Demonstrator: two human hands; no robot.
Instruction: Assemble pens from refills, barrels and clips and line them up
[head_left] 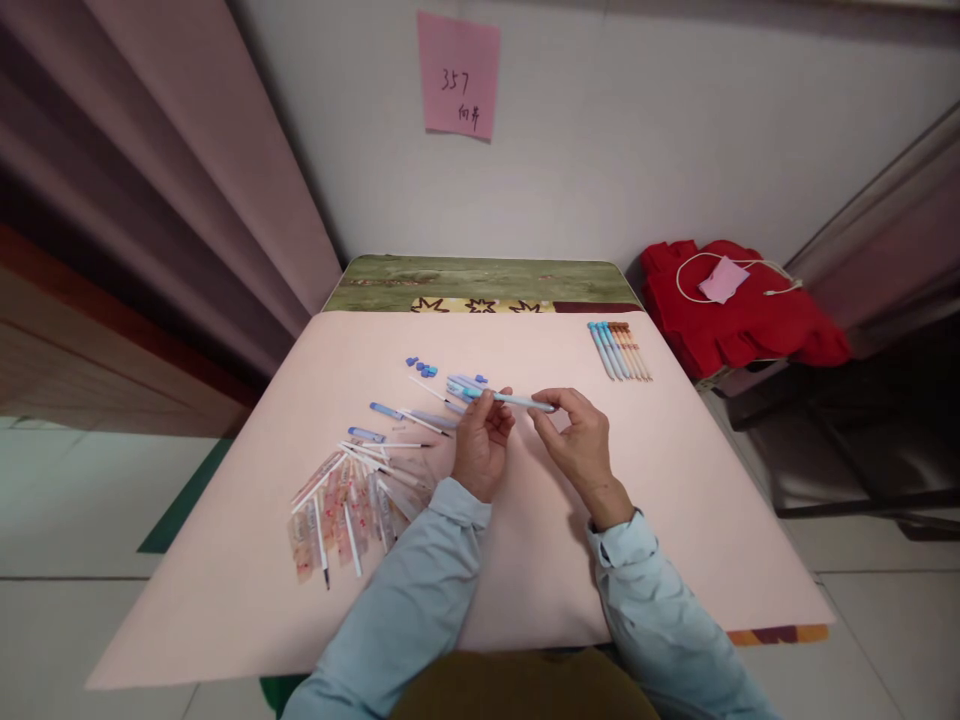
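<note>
A light-blue pen (pixel 514 399) is held level above the middle of the table between both hands. My left hand (pixel 481 445) is closed round its left part, thumb on top. My right hand (pixel 577 435) pinches the right end between thumb and fingers. Behind and left of my left hand lie blue pen barrel parts (pixel 386 411) and several small dark-blue pieces (pixel 421 368). White pen refills (pixel 352 540) are strewn at the left, partly over clear printed wrappers (pixel 304 545).
A row of finished-looking blue and brown pens (pixel 619 350) lies at the table's back right. A red cloth (pixel 735 310) with a white cable and pink note is beside the table. A wall stands behind, with a pink note (pixel 457 75) on it.
</note>
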